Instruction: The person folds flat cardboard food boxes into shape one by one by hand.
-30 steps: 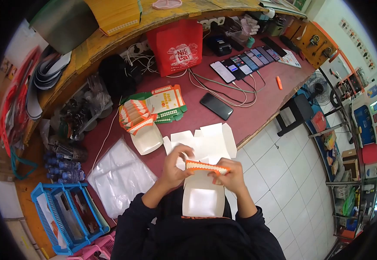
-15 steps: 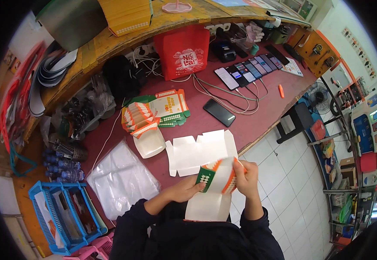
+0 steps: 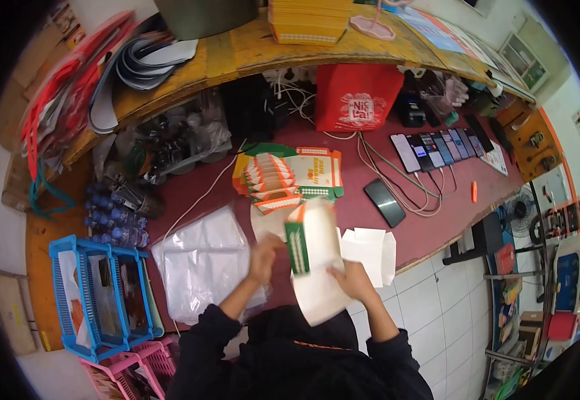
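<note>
My right hand grips a partly folded cardboard food box by its right edge, thumb on the white inside. One green patterned wall with an orange corner stands up on the box's left. My left hand is just left of the box, apart from it, and motion smears its fingers. Behind the box, an unfolded white cardboard blank lies face down on the table. Nested folded boxes with orange edges rest beyond, over flat printed blanks.
Clear plastic bags lie at the left by a blue basket rack. A dark phone, a row of phones with cables, an orange marker and a red bag occupy the maroon table. A wooden shelf overhangs the back.
My left hand has let go of the box and moved left. My right hand still holds the box, now turned with its white inside facing up. The camera view has shifted left.
</note>
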Tool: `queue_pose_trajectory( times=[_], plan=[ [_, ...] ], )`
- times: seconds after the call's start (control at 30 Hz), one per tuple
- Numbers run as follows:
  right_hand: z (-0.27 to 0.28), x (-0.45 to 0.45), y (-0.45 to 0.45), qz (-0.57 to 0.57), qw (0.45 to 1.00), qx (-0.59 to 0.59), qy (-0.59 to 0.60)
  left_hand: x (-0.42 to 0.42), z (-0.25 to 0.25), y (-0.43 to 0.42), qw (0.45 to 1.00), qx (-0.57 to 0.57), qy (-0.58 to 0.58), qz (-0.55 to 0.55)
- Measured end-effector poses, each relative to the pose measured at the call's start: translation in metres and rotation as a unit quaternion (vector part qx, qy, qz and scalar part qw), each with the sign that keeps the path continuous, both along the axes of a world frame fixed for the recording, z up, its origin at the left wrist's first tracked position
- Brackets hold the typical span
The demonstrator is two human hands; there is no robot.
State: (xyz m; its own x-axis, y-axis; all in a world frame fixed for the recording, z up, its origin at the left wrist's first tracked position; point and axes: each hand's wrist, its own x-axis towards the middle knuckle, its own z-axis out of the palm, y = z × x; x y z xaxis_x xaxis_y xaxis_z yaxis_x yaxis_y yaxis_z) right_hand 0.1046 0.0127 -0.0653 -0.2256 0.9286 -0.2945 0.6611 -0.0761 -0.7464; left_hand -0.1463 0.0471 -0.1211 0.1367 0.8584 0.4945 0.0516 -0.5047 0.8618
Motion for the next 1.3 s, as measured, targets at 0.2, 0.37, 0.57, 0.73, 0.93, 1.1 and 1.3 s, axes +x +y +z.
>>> queue_pose_trajectory(
  times=[0.2,0.37,0.57,0.73,0.93,1.1,1.3],
  plan=[
    [-0.077,-0.071,0.112,-0.074,0.981,0.178,0.0,-0.049,-0.052,0.069,0.938,-0.05,0.304,0.161],
    [-0.102,-0.114,0.167,-0.019,0.981,0.091,-0.169,-0.046,-0.05,0.072,0.932,-0.141,0.317,0.107],
    [-0.149,-0.137,0.176,-0.089,0.976,0.064,-0.188,-0.048,-0.086,0.076,0.962,-0.228,-0.107,0.101],
    [-0.122,-0.096,0.151,0.06,0.991,0.094,-0.072,-0.036,-0.101,0.079,0.934,-0.249,0.027,0.254],
    [-0.123,0.046,0.021,-0.286,0.907,0.208,-0.227,-0.005,-0.028,0.043,0.804,0.018,0.298,0.515],
    [-0.143,0.093,-0.051,-0.391,0.842,0.088,-0.362,0.086,-0.046,-0.007,0.933,-0.015,0.332,-0.135],
    [-0.139,0.087,-0.064,-0.331,0.832,0.259,-0.362,0.117,-0.074,-0.035,0.856,-0.017,0.482,-0.186]
  ],
)
